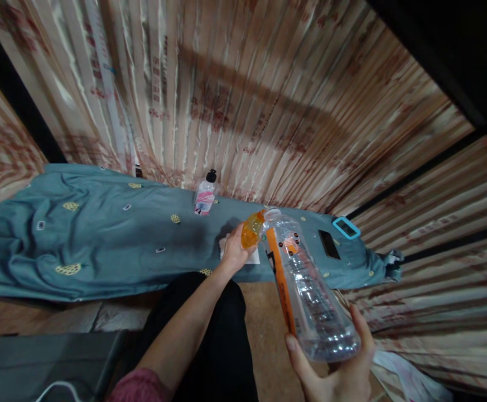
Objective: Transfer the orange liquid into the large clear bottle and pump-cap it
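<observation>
My right hand (pixel 335 365) is wrapped round the base of a large clear plastic bottle (pixel 310 290) with an orange label, held tilted with its open neck pointing away from me. My left hand (pixel 235 251) grips a small orange bottle (pixel 252 230) whose top touches the big bottle's mouth. Both are held above a teal patterned cloth (pixel 101 245) spread on the surface. A white tissue (pixel 254 258) lies under my left hand.
A small bottle with a pink label and black cap (pixel 205 195) stands at the cloth's far edge. A dark phone (pixel 329 244) and a device with a blue frame (pixel 346 228) lie at the right end. Striped curtains hang behind. A dark case (pixel 51 357) sits at lower left.
</observation>
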